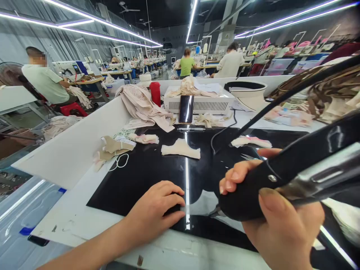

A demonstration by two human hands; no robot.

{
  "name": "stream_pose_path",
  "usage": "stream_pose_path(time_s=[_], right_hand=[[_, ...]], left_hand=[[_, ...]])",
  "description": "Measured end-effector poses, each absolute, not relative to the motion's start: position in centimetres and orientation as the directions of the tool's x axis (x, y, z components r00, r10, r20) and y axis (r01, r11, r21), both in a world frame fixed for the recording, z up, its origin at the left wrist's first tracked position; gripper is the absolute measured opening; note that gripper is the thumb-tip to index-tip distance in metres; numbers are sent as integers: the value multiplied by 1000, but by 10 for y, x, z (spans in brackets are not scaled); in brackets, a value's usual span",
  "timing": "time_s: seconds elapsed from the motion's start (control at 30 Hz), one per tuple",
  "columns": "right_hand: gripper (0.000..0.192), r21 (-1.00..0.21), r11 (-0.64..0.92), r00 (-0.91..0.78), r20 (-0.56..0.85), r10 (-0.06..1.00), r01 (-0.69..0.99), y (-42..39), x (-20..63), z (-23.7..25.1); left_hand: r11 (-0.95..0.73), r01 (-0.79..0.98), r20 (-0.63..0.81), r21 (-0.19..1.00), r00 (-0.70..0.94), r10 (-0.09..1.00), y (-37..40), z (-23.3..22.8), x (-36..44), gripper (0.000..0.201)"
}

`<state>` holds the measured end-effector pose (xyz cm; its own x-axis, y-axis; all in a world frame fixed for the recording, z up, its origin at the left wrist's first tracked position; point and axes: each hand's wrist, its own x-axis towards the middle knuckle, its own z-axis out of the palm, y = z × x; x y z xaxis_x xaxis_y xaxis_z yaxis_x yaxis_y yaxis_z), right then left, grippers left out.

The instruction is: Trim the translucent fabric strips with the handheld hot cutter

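Dim factory hall, ceiling light strips (92, 22), rows of sewing tables (118, 73), seated workers (46, 80), red stool (73, 109)

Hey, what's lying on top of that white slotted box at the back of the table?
On the white slotted plastic box lies a loose heap of cream fabric pieces with pale sheets beside it. A dark glossy phone leans against its front, covering part of the slots. Anything under the heap stays hidden.

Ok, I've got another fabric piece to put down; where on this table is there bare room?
Bare black mat lies between the cream fabric piece and the left hand. The white table edge, left of the mat, is also bare. It is crowded at the back around the white box and phone, and at the right hand with the black tool.
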<state>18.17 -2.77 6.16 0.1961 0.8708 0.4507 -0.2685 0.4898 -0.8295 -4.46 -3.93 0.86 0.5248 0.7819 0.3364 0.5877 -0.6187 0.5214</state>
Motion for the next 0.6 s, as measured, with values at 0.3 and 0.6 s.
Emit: stream_pose_path(time_s=[0.3,0.6], right_hand=[[39,-839,474,167,444,880,-269,-26,180,69],[49,-871,439,341,354,871,-219,-36,207,75]], left_hand=[[-637,588,378,498,514,770,-45,9,-40,11],[-798,562,464,219,659,592,-51,9,-42,19]])
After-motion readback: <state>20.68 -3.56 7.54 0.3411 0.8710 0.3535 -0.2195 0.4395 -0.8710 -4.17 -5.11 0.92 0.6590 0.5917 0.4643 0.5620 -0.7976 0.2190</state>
